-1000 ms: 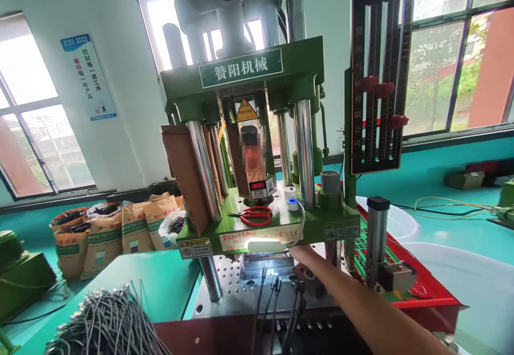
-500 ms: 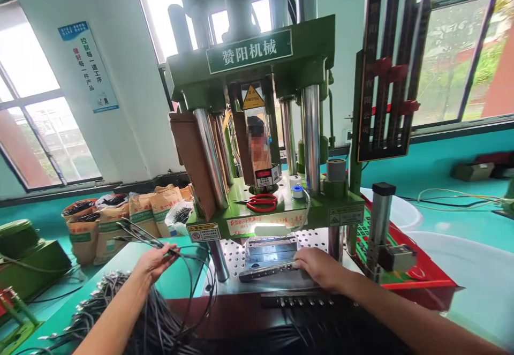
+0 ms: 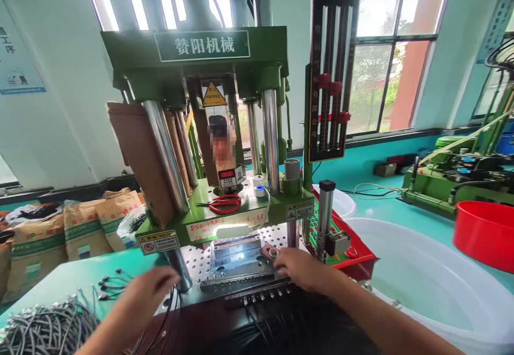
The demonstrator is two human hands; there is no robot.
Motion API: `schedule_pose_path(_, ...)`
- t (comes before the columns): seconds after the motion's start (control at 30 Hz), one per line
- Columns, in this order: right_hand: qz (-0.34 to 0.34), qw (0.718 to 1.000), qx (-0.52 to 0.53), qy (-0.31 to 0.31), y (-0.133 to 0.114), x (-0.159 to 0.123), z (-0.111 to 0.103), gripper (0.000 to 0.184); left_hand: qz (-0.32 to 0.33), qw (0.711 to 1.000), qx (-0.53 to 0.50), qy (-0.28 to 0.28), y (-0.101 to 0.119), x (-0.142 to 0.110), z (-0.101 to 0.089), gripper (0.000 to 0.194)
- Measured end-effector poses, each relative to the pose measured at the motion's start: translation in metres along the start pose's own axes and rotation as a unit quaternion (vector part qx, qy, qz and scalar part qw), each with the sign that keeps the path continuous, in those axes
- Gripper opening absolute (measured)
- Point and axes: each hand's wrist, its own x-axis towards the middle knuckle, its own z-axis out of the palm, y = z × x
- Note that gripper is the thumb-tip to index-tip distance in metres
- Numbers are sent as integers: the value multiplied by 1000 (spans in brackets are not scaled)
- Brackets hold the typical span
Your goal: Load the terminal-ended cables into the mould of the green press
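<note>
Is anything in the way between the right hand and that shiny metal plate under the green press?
Yes, something small: a brownish metal piece with a ring sits just right of the shiny plate, between it and the right hand. Whether the hand grips that piece is unclear. Nothing else visible lies between them.

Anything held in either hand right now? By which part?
Can't tell for either. Right hand is at the right end of the ringed metal piece, grip unclear; dark cables run just below the left hand.
</note>
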Motion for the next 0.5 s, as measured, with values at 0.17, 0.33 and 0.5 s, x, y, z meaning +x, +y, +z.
schedule_pose_path(0.17, 33, 999, 6, -28, 22, -30, 7, 33, 113, 981, 5, -160, 66, 1, 76, 29)
schedule_pose_path(0.33, 57, 996, 67, 17, 21, -30, 14, 25, 96, 983, 25, -154, 69, 7, 101, 28)
schedule_pose_path(0.5, 96, 974, 183, 92, 14, -5, 5, 18, 24, 977, -189, -93, 46, 14, 89, 18)
